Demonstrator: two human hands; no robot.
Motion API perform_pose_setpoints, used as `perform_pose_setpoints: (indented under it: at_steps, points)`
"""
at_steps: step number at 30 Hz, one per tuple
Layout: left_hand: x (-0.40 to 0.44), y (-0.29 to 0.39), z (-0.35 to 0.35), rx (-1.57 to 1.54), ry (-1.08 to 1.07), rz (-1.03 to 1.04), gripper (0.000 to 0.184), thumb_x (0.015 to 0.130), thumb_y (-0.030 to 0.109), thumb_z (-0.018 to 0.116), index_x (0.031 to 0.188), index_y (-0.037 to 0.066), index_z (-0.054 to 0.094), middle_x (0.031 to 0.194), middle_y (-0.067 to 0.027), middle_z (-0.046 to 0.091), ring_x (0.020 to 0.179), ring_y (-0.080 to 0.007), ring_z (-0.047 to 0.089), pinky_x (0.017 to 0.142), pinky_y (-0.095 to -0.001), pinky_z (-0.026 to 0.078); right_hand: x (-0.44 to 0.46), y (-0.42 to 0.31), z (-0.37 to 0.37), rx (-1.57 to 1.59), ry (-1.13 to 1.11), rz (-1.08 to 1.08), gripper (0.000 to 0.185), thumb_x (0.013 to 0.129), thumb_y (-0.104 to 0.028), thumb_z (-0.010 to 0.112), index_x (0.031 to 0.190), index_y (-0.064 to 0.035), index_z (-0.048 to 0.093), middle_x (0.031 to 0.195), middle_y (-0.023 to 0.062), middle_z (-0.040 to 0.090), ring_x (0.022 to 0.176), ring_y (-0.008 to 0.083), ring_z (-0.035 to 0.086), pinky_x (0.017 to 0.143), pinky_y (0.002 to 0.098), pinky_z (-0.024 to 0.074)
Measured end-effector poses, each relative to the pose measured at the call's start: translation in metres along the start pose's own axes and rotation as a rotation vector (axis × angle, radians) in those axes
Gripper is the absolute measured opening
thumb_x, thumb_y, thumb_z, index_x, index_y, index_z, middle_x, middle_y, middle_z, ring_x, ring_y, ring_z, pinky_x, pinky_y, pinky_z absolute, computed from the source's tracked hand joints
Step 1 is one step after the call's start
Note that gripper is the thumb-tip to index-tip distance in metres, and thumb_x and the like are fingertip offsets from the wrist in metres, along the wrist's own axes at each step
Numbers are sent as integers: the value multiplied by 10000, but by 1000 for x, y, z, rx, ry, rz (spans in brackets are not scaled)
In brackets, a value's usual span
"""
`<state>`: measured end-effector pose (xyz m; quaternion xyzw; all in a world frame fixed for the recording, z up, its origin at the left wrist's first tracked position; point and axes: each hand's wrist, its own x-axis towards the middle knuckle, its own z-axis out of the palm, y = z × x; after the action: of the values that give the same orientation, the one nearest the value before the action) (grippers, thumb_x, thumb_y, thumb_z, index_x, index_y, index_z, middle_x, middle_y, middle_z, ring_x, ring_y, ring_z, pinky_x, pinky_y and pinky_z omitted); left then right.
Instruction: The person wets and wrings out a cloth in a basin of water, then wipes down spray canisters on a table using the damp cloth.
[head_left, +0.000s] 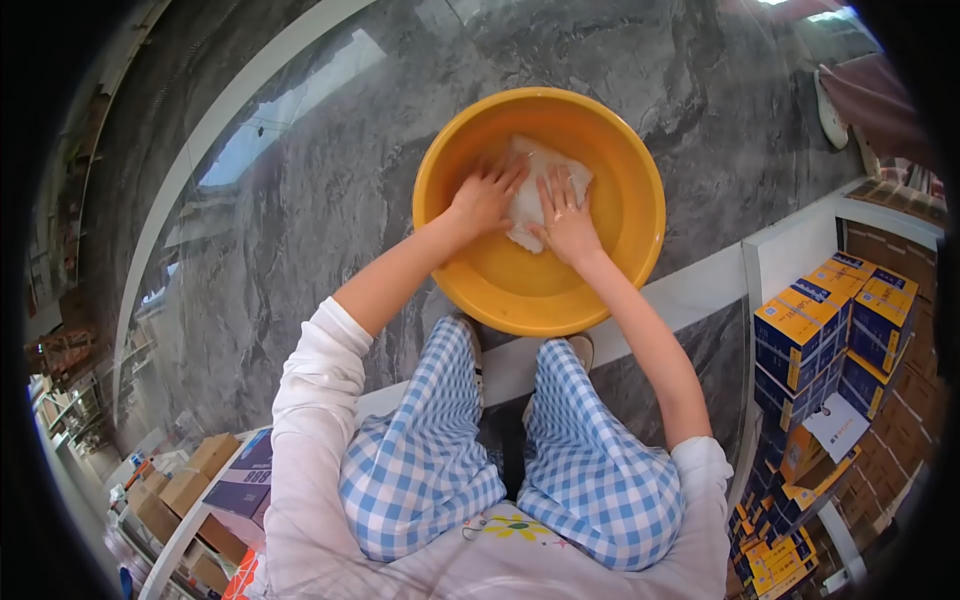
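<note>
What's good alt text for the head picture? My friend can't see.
Right hand and left hand touch a white cloth in a round yellow basin on a grey marbled floor; blue-and-yellow boxes are stacked nearby.

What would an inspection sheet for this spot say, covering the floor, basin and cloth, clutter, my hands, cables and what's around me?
Surface: glossy grey marbled floor, with reflections
Job's things: yellow basin on the floor; white cloth inside, partly covered by the hands; water cannot be judged
Clutter: yellow-and-blue boxes stacked at right; cardboard boxes at lower left
Hands: left hand at the cloth's edge, blurred; right hand on the cloth, fingers spread
Cables: nothing seen
Surroundings: another person's leg and pale shoe at upper right
</note>
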<state>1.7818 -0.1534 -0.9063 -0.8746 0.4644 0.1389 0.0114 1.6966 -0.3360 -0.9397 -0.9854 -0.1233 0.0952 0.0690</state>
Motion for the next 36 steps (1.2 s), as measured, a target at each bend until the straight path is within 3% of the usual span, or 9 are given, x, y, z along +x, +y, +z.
perform_pose_setpoints:
  at_steps: [4, 6, 9, 15, 21, 24, 28, 34, 36]
  points:
    - [3, 3, -17, -58, 0, -2, 815, 690, 298, 749, 1359, 9, 385, 1449, -136, 353, 1261, -319, 434, 981, -427, 428, -1, -6, -20, 88, -34, 31, 728, 877, -375, 573, 1446, -37, 270, 1522, 168, 208, 1416, 344, 175, 1101, 606, 181]
    - [13, 0, -17, -243, 8, -161, 607, 709, 194, 721, 1203, -37, 453, 1301, -216, 456, 1083, -350, 559, 841, -405, 510, -5, -4, -34, 188, -76, 32, 608, 860, -261, 577, 1363, -3, 353, 1463, 164, 307, 1387, 321, 246, 1100, 575, 220]
    - [15, 2, -12, -462, 67, -381, 463, 743, 155, 691, 1083, -63, 466, 1121, -285, 517, 978, -382, 600, 770, -420, 530, -7, 3, -28, 266, 34, 44, 532, 848, -211, 573, 1302, 0, 394, 1383, 162, 401, 1344, 298, 322, 1093, 554, 245]
    - [20, -1, -4, -539, 80, -455, 465, 765, 182, 704, 1079, -88, 494, 927, -308, 606, 885, -406, 633, 755, -425, 536, -14, 8, -33, 385, 84, 78, 461, 852, -146, 556, 1266, -4, 411, 1266, 176, 487, 1256, 323, 414, 1082, 525, 268]
    - [18, 1, -23, -551, -87, -429, 420, 735, 256, 723, 917, -97, 586, 849, -266, 641, 832, -399, 645, 736, -428, 529, -21, 12, -39, 503, 77, 119, 449, 855, -149, 565, 1252, -1, 418, 1242, 197, 498, 1215, 347, 444, 1065, 505, 288]
    - [13, 2, -30, -824, 45, -429, 386, 745, 254, 673, 900, -88, 585, 817, -254, 639, 796, -382, 646, 710, -414, 520, -22, 13, -41, 552, 131, 166, 455, 847, -155, 582, 1245, 0, 426, 1240, 212, 498, 1191, 362, 464, 1043, 478, 325]
    - [11, 2, -52, -855, 101, -369, 360, 755, 237, 616, 917, -84, 585, 785, -233, 634, 741, -342, 642, 688, -396, 511, -17, 19, -40, 672, 101, 265, 467, 852, -177, 594, 1247, 7, 426, 1228, 225, 502, 1167, 375, 480, 1003, 442, 376]
    - [7, 1, -103, -1093, 59, -334, 310, 751, 212, 585, 920, -48, 579, 738, -144, 587, 690, -183, 579, 660, -309, 479, -7, 22, -34, 1170, 66, 551, 497, 908, -323, 593, 1265, -21, 426, 1268, 197, 505, 1176, 316, 502, 905, 419, 449]
    - [7, 0, -106, -1222, 109, -249, 266, 745, 196, 583, 906, -16, 581, 768, -86, 581, 716, -133, 542, 677, -269, 454, -5, 19, -44, 1465, -50, 742, 592, 926, -481, 537, 1326, -65, 407, 1351, 144, 469, 1230, 278, 475, 903, 435, 454]
